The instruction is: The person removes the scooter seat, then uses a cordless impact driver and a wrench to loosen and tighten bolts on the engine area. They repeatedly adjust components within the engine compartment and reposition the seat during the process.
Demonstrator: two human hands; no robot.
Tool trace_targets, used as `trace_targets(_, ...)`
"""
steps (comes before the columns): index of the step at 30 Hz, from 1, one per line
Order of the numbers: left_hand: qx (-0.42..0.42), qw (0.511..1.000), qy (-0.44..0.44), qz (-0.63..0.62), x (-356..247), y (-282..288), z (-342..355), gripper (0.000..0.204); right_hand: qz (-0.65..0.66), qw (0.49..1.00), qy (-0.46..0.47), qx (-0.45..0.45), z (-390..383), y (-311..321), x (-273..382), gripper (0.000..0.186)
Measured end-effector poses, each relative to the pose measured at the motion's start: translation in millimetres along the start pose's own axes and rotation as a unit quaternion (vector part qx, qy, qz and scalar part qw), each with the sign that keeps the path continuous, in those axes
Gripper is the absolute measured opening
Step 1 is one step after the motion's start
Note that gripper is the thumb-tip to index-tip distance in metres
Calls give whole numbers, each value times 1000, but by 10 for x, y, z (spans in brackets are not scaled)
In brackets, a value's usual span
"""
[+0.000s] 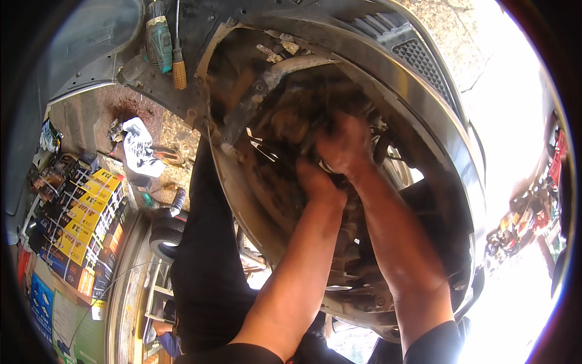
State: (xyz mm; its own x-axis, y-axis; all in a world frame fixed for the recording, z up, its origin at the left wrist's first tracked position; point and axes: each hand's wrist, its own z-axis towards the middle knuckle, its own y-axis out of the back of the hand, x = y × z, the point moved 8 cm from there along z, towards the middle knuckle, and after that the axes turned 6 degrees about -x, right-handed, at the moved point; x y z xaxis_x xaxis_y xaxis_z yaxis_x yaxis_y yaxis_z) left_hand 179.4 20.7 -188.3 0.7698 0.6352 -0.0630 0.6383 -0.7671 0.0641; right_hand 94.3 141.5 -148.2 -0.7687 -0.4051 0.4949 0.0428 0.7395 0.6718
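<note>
Both my arms reach into a dark cavity of a vehicle body (254, 224), among grimy metal parts. My right hand (345, 144) is curled into a fist deep inside, blurred, around something too dark to make out. Just below and to the left, my left hand (314, 179) sits close to it, its fingers hidden in shadow against the parts. A dirty metal bar (257, 91) crosses the cavity's upper left, beyond my hands.
On the panel at upper left lie a green cordless drill (159, 45) and a screwdriver (179, 70) with an orange-brown handle. A white cloth or bag (139, 148) lies lower down. Strapped boxes (82, 212) are stacked at left, near a tyre (167, 233).
</note>
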Motion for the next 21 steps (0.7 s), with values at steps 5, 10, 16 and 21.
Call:
trace_targets(5,65,998,3,6,-68,-79,-54,58,-24,998,23,-51,-68,38,59,25)
trace_targets(10,64,997,25,45,-92,38,29,56,-13,997,35,-62,-91,41,41,23)
trace_targets(16,2,999,35,-10,-55,85,-13,52,-48,998,-9,-31,-59,-7,-34,22)
trace_targets(21,-34,998,-1,49,-97,82,-106,58,5,997,-51,58,1,-110,-108,24)
